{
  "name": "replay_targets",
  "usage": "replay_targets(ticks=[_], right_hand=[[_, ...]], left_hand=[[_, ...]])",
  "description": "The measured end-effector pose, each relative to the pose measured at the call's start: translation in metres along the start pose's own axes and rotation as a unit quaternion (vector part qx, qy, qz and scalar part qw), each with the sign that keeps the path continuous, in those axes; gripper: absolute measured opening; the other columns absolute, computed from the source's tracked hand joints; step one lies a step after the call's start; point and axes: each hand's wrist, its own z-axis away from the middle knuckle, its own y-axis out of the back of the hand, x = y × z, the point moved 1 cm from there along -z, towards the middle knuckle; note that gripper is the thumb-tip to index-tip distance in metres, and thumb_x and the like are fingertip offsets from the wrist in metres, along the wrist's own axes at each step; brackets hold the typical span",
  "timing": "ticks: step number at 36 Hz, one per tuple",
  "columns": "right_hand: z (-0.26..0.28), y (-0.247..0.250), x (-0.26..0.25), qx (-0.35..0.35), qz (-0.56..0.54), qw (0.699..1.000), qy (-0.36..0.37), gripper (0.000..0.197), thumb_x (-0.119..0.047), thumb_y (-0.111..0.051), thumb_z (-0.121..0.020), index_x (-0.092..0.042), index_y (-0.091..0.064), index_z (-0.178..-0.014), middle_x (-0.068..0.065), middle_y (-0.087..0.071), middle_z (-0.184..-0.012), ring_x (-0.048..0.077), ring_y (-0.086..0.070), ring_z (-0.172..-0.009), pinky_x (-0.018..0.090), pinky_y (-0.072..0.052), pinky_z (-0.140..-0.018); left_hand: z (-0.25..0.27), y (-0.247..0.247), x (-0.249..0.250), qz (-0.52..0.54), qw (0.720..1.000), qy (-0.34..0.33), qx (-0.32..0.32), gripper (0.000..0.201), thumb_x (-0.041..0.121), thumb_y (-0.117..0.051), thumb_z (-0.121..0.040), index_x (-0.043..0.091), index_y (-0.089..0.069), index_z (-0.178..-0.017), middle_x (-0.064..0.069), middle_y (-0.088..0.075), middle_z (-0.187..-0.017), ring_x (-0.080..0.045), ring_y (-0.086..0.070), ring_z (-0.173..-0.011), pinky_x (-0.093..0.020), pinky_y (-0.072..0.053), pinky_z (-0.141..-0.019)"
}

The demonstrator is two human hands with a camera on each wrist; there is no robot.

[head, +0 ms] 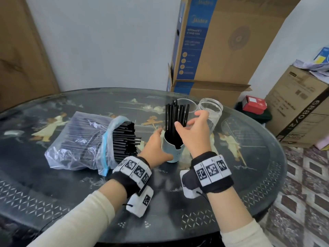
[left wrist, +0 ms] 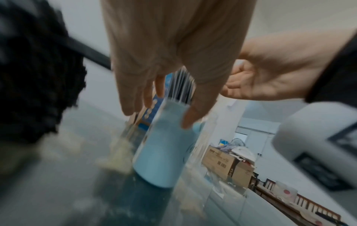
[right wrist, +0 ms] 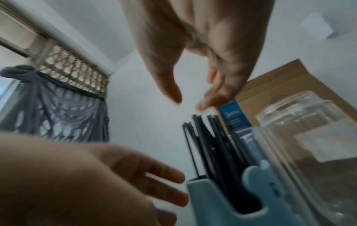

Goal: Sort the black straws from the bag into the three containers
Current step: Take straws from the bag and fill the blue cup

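Left hand (head: 154, 146) rests straight fingers against the blue cup (head: 172, 150) of straws (head: 175, 118); right hand (head: 194, 132) hovers above, fingers loosely spread, holding nothing.

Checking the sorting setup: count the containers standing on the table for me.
3: a blue cup holding straws between both hands, a clear cup behind it, and a clear jar to the right.

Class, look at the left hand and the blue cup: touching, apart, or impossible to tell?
Touching. In the left wrist view the left hand has its thumb tip pressed on the blue cup wall near the rim. The head view agrees: the hand lies against the cup's left side.
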Motion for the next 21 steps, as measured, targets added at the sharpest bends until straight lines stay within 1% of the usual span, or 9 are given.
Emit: replay_targets(ticks=[2, 4, 6, 7, 10, 12, 14, 17, 21], right_hand=[[0.011, -0.002, -0.012, 0.042, -0.019, 0.996, 0.072, 0.035, -0.020, -0.067, -0.086, -0.017, -0.040, -0.107, 0.000, -0.050, -0.088, 0.007, -0.053, -0.064, 0.012, -0.042, -0.060], [0.020, -0.011, -0.022, 0.040, -0.034, 0.991, 0.124, 0.019, -0.017, -0.063, -0.088, -0.016, -0.047, -0.099, 0.001, -0.053, -0.084, 0.010, -0.053, -0.068, 0.015, -0.044, -0.064], [0.028, -0.025, -0.029, -0.006, -0.053, 0.989, 0.136, 0.008, -0.014, -0.059, -0.089, -0.014, -0.055, -0.096, 0.001, -0.058, -0.085, 0.007, -0.054, -0.072, 0.015, -0.045, -0.066], [0.031, -0.034, -0.031, -0.038, -0.065, 0.989, 0.127, 0.008, -0.013, -0.058, -0.090, -0.013, -0.058, -0.098, 0.001, -0.060, -0.088, 0.005, -0.055, -0.075, 0.014, -0.046, -0.068], [0.035, -0.063, -0.029, -0.176, -0.061, 0.982, 0.042, 0.029, -0.023, -0.056, -0.095, -0.014, -0.058, -0.122, 0.000, -0.062, -0.112, 0.007, -0.057, -0.100, 0.025, -0.048, -0.091], [0.037, -0.081, -0.025, -0.266, -0.034, 0.963, -0.010, 0.045, -0.036, -0.054, -0.097, -0.020, -0.048, -0.138, 0.000, -0.054, -0.133, 0.013, -0.050, -0.124, 0.032, -0.040, -0.106], [0.039, -0.098, -0.023, -0.319, -0.027, 0.947, -0.020, 0.053, -0.040, -0.053, -0.097, -0.021, -0.040, -0.145, 0.000, -0.043, -0.146, 0.015, -0.041, -0.135, 0.032, -0.034, -0.111], [0.043, -0.120, -0.022, -0.350, -0.013, 0.937, -0.004, 0.050, -0.038, -0.057, -0.095, -0.023, -0.045, -0.141, 0.002, -0.045, -0.145, 0.016, -0.042, -0.134, 0.033, -0.034, -0.112], [0.048, -0.136, -0.025, -0.342, 0.019, 0.939, 0.044, 0.037, -0.031, -0.067, -0.089, -0.022, -0.061, -0.124, 0.001, -0.060, -0.128, 0.014, -0.052, -0.121, 0.029, -0.040, -0.103]], left_hand=[[0.013, 0.010, -0.004, -0.044, 0.997, -0.039, 0.039, 0.062, 0.008, -0.066, -0.074, 0.016, -0.042, -0.130, 0.002, -0.049, -0.128, -0.017, -0.048, -0.123, -0.025, -0.041, -0.100], [0.029, 0.023, -0.003, -0.043, 0.991, -0.092, 0.092, 0.032, 0.001, -0.057, -0.077, 0.021, -0.056, -0.102, 0.010, -0.061, -0.102, -0.011, -0.060, -0.099, -0.022, -0.047, -0.086], [0.042, 0.039, -0.001, -0.038, 0.978, -0.132, 0.159, 0.029, -0.002, -0.053, -0.077, 0.026, -0.058, -0.082, 0.014, -0.064, -0.083, -0.003, -0.061, -0.079, -0.017, -0.047, -0.074], [0.048, 0.048, -0.001, -0.035, 0.971, -0.146, 0.188, 0.029, -0.002, -0.052, -0.076, 0.026, -0.059, -0.078, 0.014, -0.063, -0.079, -0.001, -0.060, -0.075, -0.015, -0.046, -0.072], [0.057, 0.076, -0.010, -0.044, 0.951, -0.140, 0.272, 0.024, 0.001, -0.053, -0.076, 0.023, -0.061, -0.080, 0.011, -0.062, -0.081, -0.002, -0.057, -0.076, -0.011, -0.042, -0.070], [0.058, 0.094, -0.024, -0.079, 0.934, -0.116, 0.328, 0.022, 0.005, -0.056, -0.077, 0.026, -0.061, -0.083, 0.009, -0.058, -0.086, -0.007, -0.054, -0.076, -0.019, -0.041, -0.067], [0.055, 0.108, -0.039, -0.114, 0.923, -0.093, 0.356, 0.019, 0.009, -0.059, -0.078, 0.025, -0.062, -0.089, 0.001, -0.055, -0.092, -0.019, -0.054, -0.084, -0.028, -0.042, -0.071], [0.048, 0.120, -0.057, -0.162, 0.926, -0.054, 0.336, 0.025, 0.024, -0.065, -0.079, 0.028, -0.064, -0.104, -0.005, -0.051, -0.104, -0.028, -0.053, -0.094, -0.037, -0.047, -0.081], [0.042, 0.130, -0.065, -0.197, 0.947, -0.004, 0.255, 0.035, 0.038, -0.060, -0.085, 0.041, -0.054, -0.119, -0.005, -0.048, -0.114, -0.027, -0.053, -0.101, -0.041, -0.050, -0.085]])
